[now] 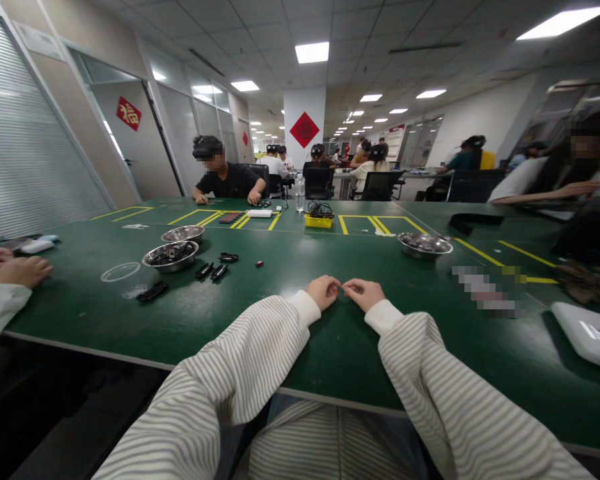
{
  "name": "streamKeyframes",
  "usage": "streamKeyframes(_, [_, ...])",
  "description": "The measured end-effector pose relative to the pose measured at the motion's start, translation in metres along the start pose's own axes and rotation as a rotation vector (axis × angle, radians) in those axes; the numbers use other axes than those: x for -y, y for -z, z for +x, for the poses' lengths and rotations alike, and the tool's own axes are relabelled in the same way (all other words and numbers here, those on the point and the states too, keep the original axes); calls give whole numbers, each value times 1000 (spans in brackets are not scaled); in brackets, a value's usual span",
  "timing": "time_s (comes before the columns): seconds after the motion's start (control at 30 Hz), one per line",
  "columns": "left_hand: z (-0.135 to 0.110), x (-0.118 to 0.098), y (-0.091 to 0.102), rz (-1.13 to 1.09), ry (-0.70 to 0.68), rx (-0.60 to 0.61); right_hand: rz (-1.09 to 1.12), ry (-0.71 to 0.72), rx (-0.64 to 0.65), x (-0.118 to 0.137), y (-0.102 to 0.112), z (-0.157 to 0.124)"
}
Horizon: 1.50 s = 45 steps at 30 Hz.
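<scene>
My left hand and my right hand meet fingertip to fingertip just above the green table. Both are closed in a pinch; whatever they may hold between the fingers is too small to make out. To the left of my hands lies a small red-and-dark piece. Farther left are several black plastic parts, and a metal bowl filled with similar dark parts. Another metal bowl with pieces in it stands to the right, beyond my right hand.
A second steel bowl, a clear round lid and a black item sit at left. Toward the back are a yellow tray of black cables and a water bottle. A white case lies at right. A co-worker's hands rest at far left.
</scene>
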<state>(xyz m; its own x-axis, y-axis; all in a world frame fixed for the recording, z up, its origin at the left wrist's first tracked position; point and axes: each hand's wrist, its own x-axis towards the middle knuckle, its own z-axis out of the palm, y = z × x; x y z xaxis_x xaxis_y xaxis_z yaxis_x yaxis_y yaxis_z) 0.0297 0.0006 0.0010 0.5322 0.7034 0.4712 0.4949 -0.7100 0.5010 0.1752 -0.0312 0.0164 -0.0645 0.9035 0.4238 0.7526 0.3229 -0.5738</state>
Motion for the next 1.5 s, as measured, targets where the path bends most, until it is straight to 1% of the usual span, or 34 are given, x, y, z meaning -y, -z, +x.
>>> streamKeyframes(0.1, [0,1,1,-60,23,19,-9,7,18,-2,-1,1])
streamKeyframes(0.33, [0,7,-1,-31,110,36,-51,50,109,-10,-7,1])
streamKeyframes(0.43, [-1,7,0,-20,108,44,-51,73,138,-12,-9,2])
streamKeyframes(0.53, [0,14,10,66,71,12,-57,92,165,-12,-11,4])
streamKeyframes(0.6, [1,27,25,194,71,-45,-72,108,175,-12,-12,6])
streamKeyframes(0.67, [0,47,45,375,146,-127,-96,125,180,-11,-13,7])
streamKeyframes(0.73, [-4,71,65,551,320,-223,-116,139,183,-10,-13,7])
streamKeyframes(0.77, [-7,84,75,605,438,-265,-122,144,183,-10,-13,7])
streamKeyframes(0.8, [-10,96,83,622,504,-286,-125,146,182,-11,-13,7])
streamKeyframes(0.87, [-15,116,96,621,603,-288,-122,146,178,-11,-14,8])
streamKeyframes(0.9, [-17,124,100,606,624,-268,-118,146,178,-12,-14,8])
streamKeyframes(0.93, [-17,129,102,590,633,-241,-115,147,177,-13,-14,8])
streamKeyframes(1.0, [-16,134,102,553,606,-175,-117,148,174,-13,-14,7])
streamKeyframes(1.07, [-12,131,97,513,535,-110,-128,140,171,-13,-14,7])
streamKeyframes(1.17, [-6,114,82,437,415,-27,-141,129,167,-10,-13,7])
streamKeyframes(1.33, [-3,71,45,179,150,54,-121,144,170,-5,-11,6])
streamKeyframes(1.43, [-4,44,26,128,32,82,-54,141,149,-2,-11,5])
streamKeyframes(1.5, [-6,30,19,123,-21,89,-9,132,131,0,-12,4])
